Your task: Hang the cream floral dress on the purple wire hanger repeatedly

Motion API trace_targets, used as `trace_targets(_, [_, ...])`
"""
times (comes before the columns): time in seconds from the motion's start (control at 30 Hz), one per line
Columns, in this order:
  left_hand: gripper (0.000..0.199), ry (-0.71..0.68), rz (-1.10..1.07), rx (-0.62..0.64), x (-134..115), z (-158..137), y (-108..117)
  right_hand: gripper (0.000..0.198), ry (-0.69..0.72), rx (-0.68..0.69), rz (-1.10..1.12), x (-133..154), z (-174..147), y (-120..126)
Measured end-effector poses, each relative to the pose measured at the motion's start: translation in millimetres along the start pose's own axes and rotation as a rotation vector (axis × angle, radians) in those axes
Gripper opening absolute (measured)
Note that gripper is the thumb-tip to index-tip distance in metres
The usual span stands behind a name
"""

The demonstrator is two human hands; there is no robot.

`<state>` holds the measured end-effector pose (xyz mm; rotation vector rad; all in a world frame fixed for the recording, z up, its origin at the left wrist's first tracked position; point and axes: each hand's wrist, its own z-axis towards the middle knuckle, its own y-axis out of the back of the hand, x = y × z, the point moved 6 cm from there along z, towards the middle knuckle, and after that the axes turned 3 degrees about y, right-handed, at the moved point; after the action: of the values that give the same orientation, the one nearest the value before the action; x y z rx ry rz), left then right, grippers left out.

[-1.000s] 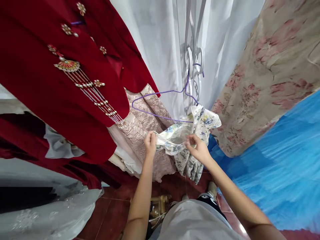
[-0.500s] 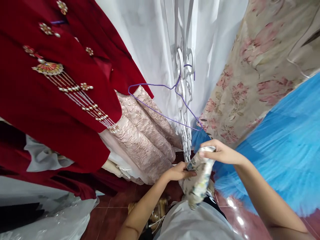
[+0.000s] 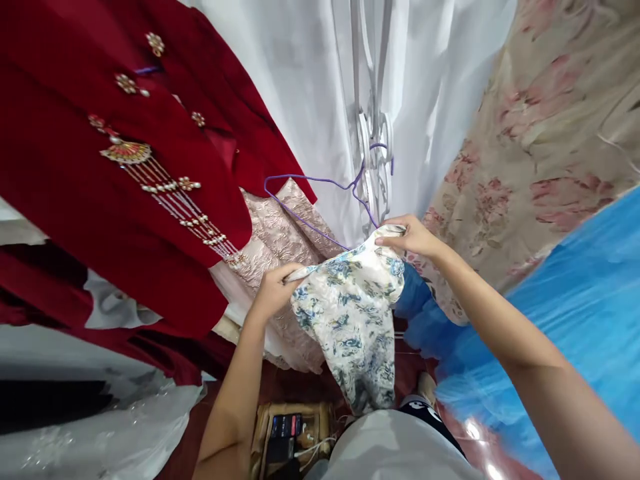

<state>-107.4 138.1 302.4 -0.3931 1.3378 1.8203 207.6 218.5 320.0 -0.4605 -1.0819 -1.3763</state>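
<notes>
Red velvet garment [image 3: 150, 247]: hanging, at my left.
White drapery [image 3: 280, 73]: in folds, straight ahead of me.
Beige garment with pink flower print [image 3: 530, 147]: hanging, at my right.
Bright blue tulle [image 3: 565, 287]: at my right, nearer me than the beige.
White garment with blue floral print [image 3: 353, 313]: suspended from my two hands in front of me, top edge stretched between them, lower part hanging above the floor.
Pale pink brocade garment [image 3: 273, 227]: partly behind my left hand.
White scrollwork rack [image 3: 367, 143]: upright, before the drapery.
Bamboo tray [image 3: 323, 417]: low, beside my left forearm; dark flat items and a white cord in it.
Purple wire hanger [image 3: 320, 179]: hook at the rack; lower right part hidden behind the printed garment. I cannot tell whether they are joined.
Fan-shaped ornament [image 3: 127, 152]: on the red velvet, with beaded strands.
Left hand [image 3: 275, 288]: pinching the printed garment's upper left corner.
Right hand [image 3: 413, 238]: pinching its upper right edge, thumb over the cloth.
</notes>
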Motion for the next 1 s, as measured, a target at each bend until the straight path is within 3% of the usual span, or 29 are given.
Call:
trace_targets(0.07, [0.016, 0.004, 0.074, 0.007, 6, 5, 16, 0.042, -0.035, 0.076, 0.028, 2, 4, -9])
trace_targets(0.23, [0.020, -0.007, 0.305, 0.215, 48, 27, 24, 0.046, -0.113, 0.168, 0.105, 12, -9, -5])
trace_targets(0.3, [0.023, -0.036, 0.395, 0.185, 63, 42, 29, 0.048, -0.161, 0.182, 0.118, 12, -13, -1])
trace_targets(0.37, [0.022, -0.069, 0.450, 0.077, 69, 61, 40, 0.049, -0.203, 0.190, 0.125, 9, -14, 1])
trace_targets(0.53, [0.022, -0.109, 0.398, -0.245, 50, 118, 76, 0.054, -0.220, 0.167, 0.140, 3, -10, -2])
trace_targets(0.67, [0.020, -0.139, 0.180, -0.380, 19, 164, 85, 0.056, -0.299, 0.130, 0.201, -6, -9, -5])
trace_targets(0.77, [0.024, -0.189, -0.060, -0.314, -4, 185, 74, 0.054, -0.310, 0.087, 0.213, -11, -12, 2])
trace_targets(0.9, [0.048, -0.172, -0.126, -0.110, -15, 178, 54, 0.045, -0.102, -0.152, 0.057, -10, -38, 31])
trace_targets(1.0, [0.024, -0.143, -0.078, -0.037, -9, 154, 41, 0.039, -0.071, -0.300, -0.009, -21, -77, 40])
